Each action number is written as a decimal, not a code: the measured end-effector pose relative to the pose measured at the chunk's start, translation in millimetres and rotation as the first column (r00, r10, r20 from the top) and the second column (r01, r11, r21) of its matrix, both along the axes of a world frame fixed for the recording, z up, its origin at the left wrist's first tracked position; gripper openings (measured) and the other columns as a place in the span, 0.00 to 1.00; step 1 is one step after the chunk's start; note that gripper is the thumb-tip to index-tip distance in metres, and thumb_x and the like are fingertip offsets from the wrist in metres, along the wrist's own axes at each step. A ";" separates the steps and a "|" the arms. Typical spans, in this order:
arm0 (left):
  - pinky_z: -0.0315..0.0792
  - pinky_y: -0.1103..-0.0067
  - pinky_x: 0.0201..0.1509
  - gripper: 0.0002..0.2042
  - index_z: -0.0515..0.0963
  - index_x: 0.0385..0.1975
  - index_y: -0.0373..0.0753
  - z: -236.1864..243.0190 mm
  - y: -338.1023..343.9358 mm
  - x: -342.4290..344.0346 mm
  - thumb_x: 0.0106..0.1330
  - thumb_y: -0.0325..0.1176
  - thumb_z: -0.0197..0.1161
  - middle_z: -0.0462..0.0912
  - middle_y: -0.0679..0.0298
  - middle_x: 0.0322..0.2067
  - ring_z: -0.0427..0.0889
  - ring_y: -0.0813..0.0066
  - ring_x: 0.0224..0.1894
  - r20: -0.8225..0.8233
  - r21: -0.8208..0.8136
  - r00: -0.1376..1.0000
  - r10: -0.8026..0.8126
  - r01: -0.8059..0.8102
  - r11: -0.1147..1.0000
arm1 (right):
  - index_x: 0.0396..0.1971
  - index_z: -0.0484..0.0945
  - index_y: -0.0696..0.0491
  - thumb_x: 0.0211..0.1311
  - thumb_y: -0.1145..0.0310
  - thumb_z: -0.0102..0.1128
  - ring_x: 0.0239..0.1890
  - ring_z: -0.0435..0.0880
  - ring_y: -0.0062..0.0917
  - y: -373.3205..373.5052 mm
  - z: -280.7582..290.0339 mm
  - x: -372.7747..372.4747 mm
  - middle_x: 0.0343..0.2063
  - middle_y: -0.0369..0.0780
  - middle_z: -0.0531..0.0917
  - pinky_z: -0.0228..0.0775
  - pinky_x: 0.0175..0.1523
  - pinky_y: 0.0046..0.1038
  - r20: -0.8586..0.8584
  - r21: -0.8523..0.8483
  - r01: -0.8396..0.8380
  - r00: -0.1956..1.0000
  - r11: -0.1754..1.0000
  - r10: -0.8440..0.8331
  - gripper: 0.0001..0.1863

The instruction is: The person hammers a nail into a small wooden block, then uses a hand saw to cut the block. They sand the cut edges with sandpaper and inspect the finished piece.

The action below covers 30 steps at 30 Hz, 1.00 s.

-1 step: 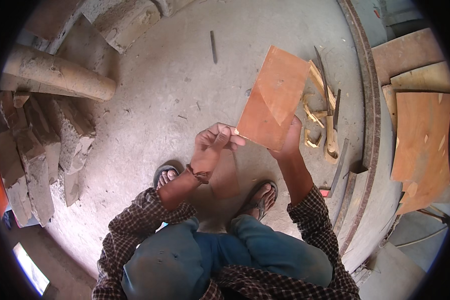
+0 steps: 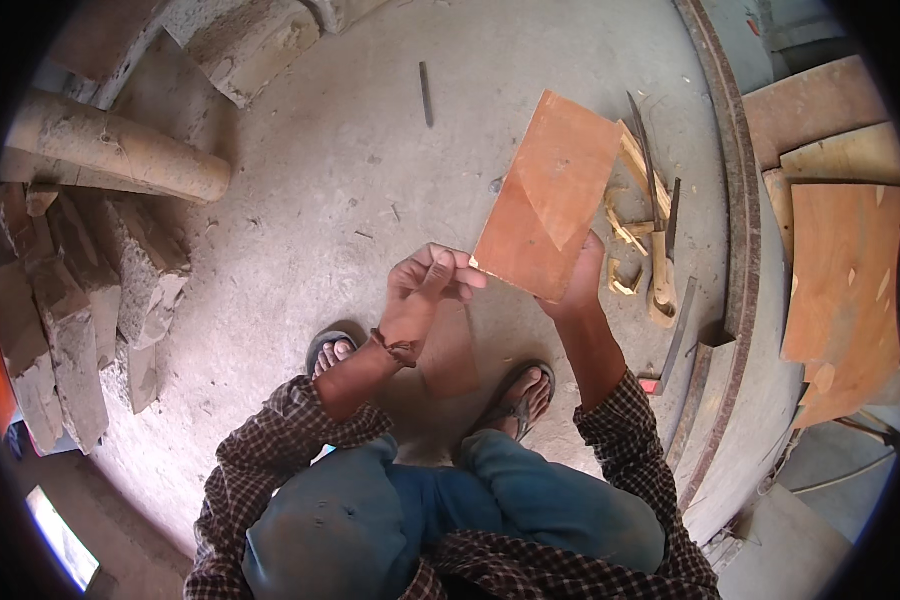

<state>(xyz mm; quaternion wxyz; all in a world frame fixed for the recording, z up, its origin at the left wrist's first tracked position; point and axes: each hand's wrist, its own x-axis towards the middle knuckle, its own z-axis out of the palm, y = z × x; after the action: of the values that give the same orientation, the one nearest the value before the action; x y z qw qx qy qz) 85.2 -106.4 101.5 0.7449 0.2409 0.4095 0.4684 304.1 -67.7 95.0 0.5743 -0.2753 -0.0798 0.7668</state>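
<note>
A reddish-brown rectangular plywood piece (image 2: 545,195) is tilted up in front of me, a paler patch crossing its face. My right hand (image 2: 583,278) grips its lower right edge, most of the fingers hidden behind it. By the lower left corner, my left hand (image 2: 420,295) is closed, thumb pressed against the forefinger, fingertips beside the corner. Whether anything is pinched there is hidden. Below this hand, another reddish board (image 2: 451,350) lies on the floor between my sandalled feet.
To the right lie a handsaw (image 2: 661,230), wood offcuts (image 2: 620,222) and a long metal bar (image 2: 740,200). Larger plywood sheets (image 2: 840,290) stand beyond. A thin dark metal strip (image 2: 426,94) lies ahead. Rough blocks (image 2: 65,310) and a round post (image 2: 120,150) crowd the left.
My left hand has shifted very slightly left, away from the plywood's corner. The right hand and plywood piece look nearly still.
</note>
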 end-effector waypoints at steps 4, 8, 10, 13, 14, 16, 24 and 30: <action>0.77 0.78 0.41 0.15 0.78 0.41 0.36 -11.6 11.2 -12.0 0.81 0.42 0.55 0.87 0.63 0.30 0.81 0.79 0.33 -0.165 -0.071 0.983 0.085 -0.098 0.993 | 0.63 0.71 0.58 0.78 0.60 0.38 0.54 0.85 0.35 4.5 9.1 -3.3 0.54 0.44 0.82 0.81 0.58 0.42 0.054 -0.027 0.020 0.998 0.999 -0.019 0.24; 0.76 0.79 0.39 0.14 0.78 0.39 0.37 -2.4 22.0 0.7 0.81 0.42 0.55 0.83 0.67 0.29 0.78 0.81 0.31 -0.251 0.106 0.967 0.036 -0.009 0.994 | 0.63 0.71 0.58 0.78 0.59 0.38 0.53 0.86 0.36 8.6 3.7 -3.6 0.54 0.45 0.82 0.82 0.57 0.41 0.090 -0.030 0.048 0.995 0.998 -0.045 0.24; 0.75 0.79 0.38 0.14 0.78 0.38 0.38 3.8 20.3 4.0 0.81 0.42 0.55 0.82 0.68 0.29 0.77 0.81 0.30 -0.232 0.101 0.963 -0.134 0.161 0.982 | 0.62 0.71 0.59 0.78 0.59 0.37 0.52 0.86 0.36 9.5 0.7 -5.2 0.53 0.45 0.82 0.82 0.56 0.41 0.029 0.031 -0.002 1.000 1.000 0.001 0.24; 0.79 0.77 0.42 0.18 0.78 0.36 0.39 -9.2 16.9 6.3 0.80 0.48 0.56 0.83 0.63 0.33 0.81 0.77 0.33 -0.098 0.187 0.983 -0.154 0.170 0.968 | 0.61 0.71 0.60 0.79 0.60 0.37 0.50 0.87 0.37 13.0 3.4 -11.6 0.52 0.47 0.83 0.83 0.54 0.39 0.002 0.045 0.011 1.000 0.999 -0.011 0.24; 0.79 0.76 0.42 0.18 0.78 0.36 0.39 -7.4 14.5 10.0 0.80 0.48 0.56 0.83 0.63 0.32 0.81 0.76 0.33 -0.033 0.095 0.994 -0.105 0.107 0.990 | 0.61 0.71 0.60 0.79 0.60 0.36 0.49 0.87 0.37 13.2 5.2 -12.0 0.52 0.47 0.82 0.83 0.53 0.39 0.058 0.055 0.025 0.998 0.998 -0.028 0.24; 0.80 0.75 0.42 0.18 0.79 0.37 0.38 1.6 8.2 19.8 0.80 0.48 0.56 0.84 0.62 0.31 0.82 0.74 0.33 0.069 -0.099 0.998 0.015 -0.008 0.995 | 0.60 0.71 0.60 0.79 0.59 0.35 0.48 0.87 0.37 13.4 5.8 -15.5 0.52 0.47 0.82 0.84 0.51 0.38 0.157 0.078 0.047 0.986 0.996 -0.059 0.24; 0.81 0.75 0.42 0.14 0.79 0.41 0.32 19.4 2.6 41.5 0.75 0.40 0.65 0.86 0.59 0.31 0.85 0.74 0.35 -0.045 -0.077 0.968 -0.245 0.241 0.967 | 0.57 0.72 0.59 0.80 0.55 0.33 0.45 0.86 0.35 10.1 15.0 -31.7 0.47 0.45 0.82 0.83 0.46 0.35 0.359 0.042 0.119 0.925 0.992 -0.126 0.25; 0.79 0.76 0.46 0.08 0.78 0.43 0.30 15.3 -0.3 37.6 0.77 0.29 0.61 0.86 0.60 0.33 0.84 0.75 0.38 -0.028 0.150 0.976 -0.215 0.216 0.965 | 0.55 0.71 0.57 0.78 0.53 0.35 0.45 0.85 0.37 11.1 15.5 -28.1 0.47 0.45 0.81 0.81 0.46 0.38 -0.101 -0.080 0.100 0.989 0.992 -0.108 0.25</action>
<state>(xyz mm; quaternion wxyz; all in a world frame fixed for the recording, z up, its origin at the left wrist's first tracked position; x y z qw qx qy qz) 122.7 -106.6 116.8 0.7683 0.3431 0.3483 0.4132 276.0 -56.6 110.5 0.6063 -0.2597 -0.0064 0.7516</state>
